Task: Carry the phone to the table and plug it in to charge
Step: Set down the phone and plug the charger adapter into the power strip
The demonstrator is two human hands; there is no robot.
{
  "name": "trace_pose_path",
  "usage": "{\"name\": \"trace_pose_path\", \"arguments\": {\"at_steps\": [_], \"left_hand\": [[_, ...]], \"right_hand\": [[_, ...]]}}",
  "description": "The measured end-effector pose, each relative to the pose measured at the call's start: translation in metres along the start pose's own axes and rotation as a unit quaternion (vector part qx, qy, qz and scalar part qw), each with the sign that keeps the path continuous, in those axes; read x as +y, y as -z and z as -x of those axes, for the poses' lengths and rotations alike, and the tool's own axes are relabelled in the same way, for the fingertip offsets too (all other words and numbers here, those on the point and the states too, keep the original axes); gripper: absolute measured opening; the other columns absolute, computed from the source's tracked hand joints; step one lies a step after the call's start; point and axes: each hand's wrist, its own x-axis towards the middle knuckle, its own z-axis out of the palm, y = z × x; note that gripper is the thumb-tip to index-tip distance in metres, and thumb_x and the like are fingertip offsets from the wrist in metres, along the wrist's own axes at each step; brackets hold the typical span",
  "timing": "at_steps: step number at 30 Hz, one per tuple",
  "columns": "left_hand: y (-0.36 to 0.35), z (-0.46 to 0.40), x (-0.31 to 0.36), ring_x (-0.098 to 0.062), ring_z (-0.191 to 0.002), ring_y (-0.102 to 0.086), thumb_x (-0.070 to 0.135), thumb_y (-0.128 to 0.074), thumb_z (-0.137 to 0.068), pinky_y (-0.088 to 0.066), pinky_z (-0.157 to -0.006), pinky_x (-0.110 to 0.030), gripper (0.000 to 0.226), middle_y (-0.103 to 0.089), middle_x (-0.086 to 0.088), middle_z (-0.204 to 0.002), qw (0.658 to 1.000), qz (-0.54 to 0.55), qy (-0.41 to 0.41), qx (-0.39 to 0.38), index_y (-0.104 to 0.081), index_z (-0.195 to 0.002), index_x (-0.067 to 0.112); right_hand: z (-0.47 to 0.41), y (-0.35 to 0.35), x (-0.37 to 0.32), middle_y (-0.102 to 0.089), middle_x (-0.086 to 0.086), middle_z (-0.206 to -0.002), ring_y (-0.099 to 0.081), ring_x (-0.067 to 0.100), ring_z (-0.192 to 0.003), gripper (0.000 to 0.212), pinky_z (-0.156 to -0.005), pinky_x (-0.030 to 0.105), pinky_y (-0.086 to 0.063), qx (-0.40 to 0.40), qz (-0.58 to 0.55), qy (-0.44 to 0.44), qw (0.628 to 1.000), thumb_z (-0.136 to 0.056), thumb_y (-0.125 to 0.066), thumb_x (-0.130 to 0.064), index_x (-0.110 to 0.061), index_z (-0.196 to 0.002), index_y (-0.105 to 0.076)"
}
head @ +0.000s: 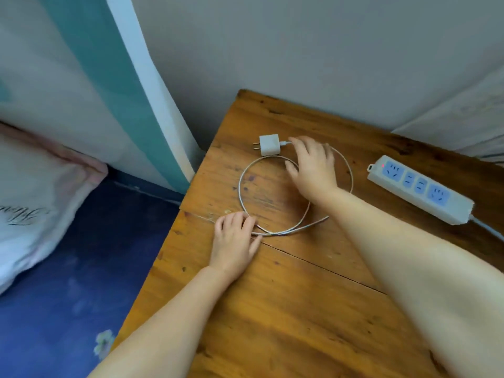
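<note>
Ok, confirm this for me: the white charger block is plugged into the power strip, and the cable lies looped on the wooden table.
Not quite. The head view shows the charger block lying loose on the table, prongs bare, well apart from the power strip, whose sockets are all empty. The rest holds: the cable lies looped on the wooden table, with the left hand and right hand at it.

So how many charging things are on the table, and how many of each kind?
Charger plug: 1
Charging cable: 1
Power strip: 1
Total: 3, all on the wooden table. No phone is in view.
</note>
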Motion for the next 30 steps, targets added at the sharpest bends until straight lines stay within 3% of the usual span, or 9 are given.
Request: {"name": "trace_pose_path", "arguments": {"at_steps": [6, 9, 12, 14, 17, 20, 23, 25, 30], "left_hand": [[0.002, -0.009, -0.008, -0.028, -0.088, -0.055, 0.025, -0.058, -0.088, -0.04, -0.086, -0.039, 0.012, -0.06, -0.006, -0.088, 0.997, 0.065, -0.021, 0.022, -0.061, -0.09, 0.014], [0.005, -0.014, -0.012, -0.027, -0.087, -0.055, 0.022, -0.06, -0.087, -0.041, -0.081, -0.039, 0.011, -0.06, -0.008, -0.087, 0.994, 0.11, -0.01, 0.022, -0.064, -0.089, 0.012], [0.015, -0.019, -0.008, -0.022, -0.085, -0.052, 0.016, -0.063, -0.086, -0.042, -0.076, -0.032, 0.008, -0.058, -0.011, -0.089, 0.969, 0.233, 0.067, 0.045, -0.066, -0.087, 0.009], [0.029, -0.028, 0.001, -0.016, -0.08, -0.053, 0.013, -0.065, -0.084, -0.042, -0.075, -0.027, 0.002, -0.059, -0.01, -0.089, 0.901, 0.385, 0.184, 0.082, -0.066, -0.084, 0.011], [0.055, -0.044, 0.023, -0.014, -0.078, -0.055, 0.01, -0.062, -0.086, -0.046, -0.081, -0.032, 0.005, -0.061, -0.003, -0.08, 0.74, 0.602, 0.279, 0.109, -0.065, -0.085, 0.013], [0.082, -0.062, 0.055, -0.02, -0.096, -0.061, 0.009, -0.054, -0.092, -0.044, -0.096, -0.034, 0.009, -0.064, -0.005, -0.092, 0.599, 0.765, 0.22, 0.085, -0.06, -0.087, 0.014], [0.102, -0.083, 0.095, -0.022, -0.096, -0.068, 0.01, -0.047, -0.095, -0.051, -0.093, -0.032, 0.012, -0.072, -0.006, -0.095, 0.52, 0.837, 0.151, 0.075, -0.054, -0.087, 0.016], [0.104, -0.093, 0.119, -0.017, -0.074, -0.07, 0.006, -0.049, -0.094, -0.056, -0.078, -0.026, 0.012, -0.072, -0.007, -0.081, 0.553, 0.817, 0.124, 0.109, -0.054, -0.087, 0.014], [0.078, -0.094, 0.155, -0.001, -0.063, -0.056, 0.011, -0.049, -0.093, -0.046, -0.063, -0.012, 0.018, -0.057, 0.005, -0.066, 0.781, 0.601, 0.06, 0.155, -0.058, -0.107, 0.019]], "right_hand": [[-0.055, -0.02, -0.017, -0.03, 0.01, -0.152, -0.024, 0.031, -0.139, 0.065, -0.114, 0.057, -0.01, -0.157, 0.044, 0.022, 0.986, -0.091, -0.051, -0.033, -0.023, -0.148, -0.021], [-0.054, -0.02, -0.019, -0.043, 0.015, -0.138, -0.039, 0.035, -0.126, 0.055, -0.108, 0.052, -0.025, -0.136, 0.055, 0.012, 0.989, -0.091, -0.052, -0.032, -0.018, -0.141, -0.034], [-0.041, -0.009, -0.017, -0.046, 0.015, -0.128, -0.052, 0.037, -0.108, 0.054, -0.085, 0.043, -0.044, -0.104, 0.01, 0.015, 0.994, -0.086, -0.059, -0.034, -0.016, -0.134, -0.041], [-0.03, 0.008, -0.01, -0.048, 0.012, -0.125, -0.057, 0.033, -0.097, 0.054, -0.074, 0.039, -0.048, -0.078, -0.067, -0.031, 0.994, -0.082, -0.062, -0.038, -0.018, -0.13, -0.045], [-0.014, 0.038, 0.016, -0.055, 0.005, -0.117, -0.056, 0.022, -0.093, 0.058, -0.074, 0.031, -0.044, -0.092, -0.193, -0.155, 0.964, -0.078, -0.065, -0.047, -0.018, -0.126, -0.05], [0.012, 0.075, 0.063, -0.056, 0.0, -0.108, -0.053, 0.016, -0.089, 0.061, -0.063, 0.025, -0.039, -0.11, -0.235, -0.248, 0.933, -0.077, -0.066, -0.051, -0.016, -0.125, -0.052], [0.042, 0.112, 0.119, -0.056, 0.005, -0.108, -0.053, 0.019, -0.088, 0.06, -0.067, 0.031, -0.04, -0.085, -0.182, -0.295, 0.934, -0.078, -0.067, -0.045, -0.01, -0.124, -0.051], [0.058, 0.132, 0.15, -0.058, 0.009, -0.113, -0.054, 0.022, -0.093, 0.057, -0.072, 0.032, -0.04, -0.101, -0.127, -0.305, 0.938, -0.078, -0.07, -0.038, -0.009, -0.123, -0.053], [0.076, 0.151, 0.19, -0.057, 0.015, -0.121, -0.055, 0.03, -0.103, 0.056, -0.079, 0.034, -0.043, -0.169, 0.049, -0.261, 0.949, -0.076, -0.073, -0.031, -0.014, -0.125, -0.054]]}}
